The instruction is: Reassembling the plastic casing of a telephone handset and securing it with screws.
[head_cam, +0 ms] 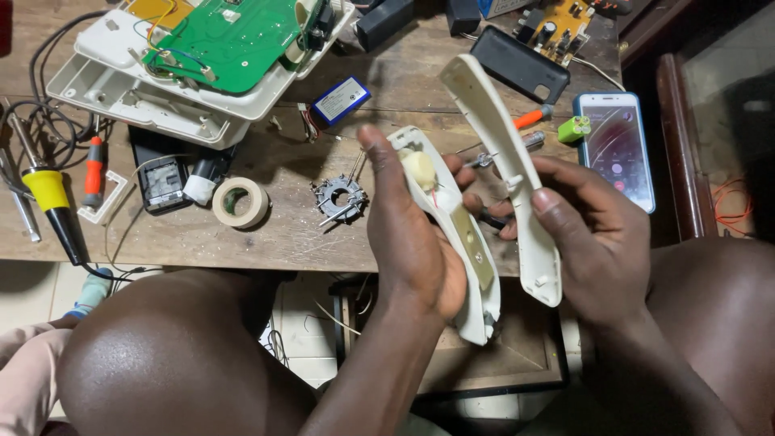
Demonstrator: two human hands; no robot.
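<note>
The left hand (412, 242) is wrapped around a long, curved white plastic shell half (452, 234) with its open inside facing up, thumb stretched along the near edge and fingers curled behind the far one; inside the shell sit a small cream-coloured rounded motor part (419, 169) near the upper end and a flat brass-coloured metal strip (472, 250) running down the middle. The right hand (593, 242) is closed on the matching white plastic cover half (504, 161), pinched between thumb and fingers at its lower part, so that the cover rises tilted up and to the left, just beside the first shell and apart from it along most of its length. Both pieces are held above the person's lap, in front of the near edge of a worn wooden workbench (242, 234). On the bench lie a roll of pale masking tape (240, 202), a small round metal part with spokes (340, 199), a blue and white rectangular battery pack (341, 100), an opened white plastic housing with a green circuit board (230, 36) on top, a yellow-handled soldering iron (48, 194) with a black cable, an orange-handled screwdriver (533, 119), a smartphone with a lit screen in a light blue case (615, 145) and a small green cluster of cells (574, 128) just beside it.
</note>
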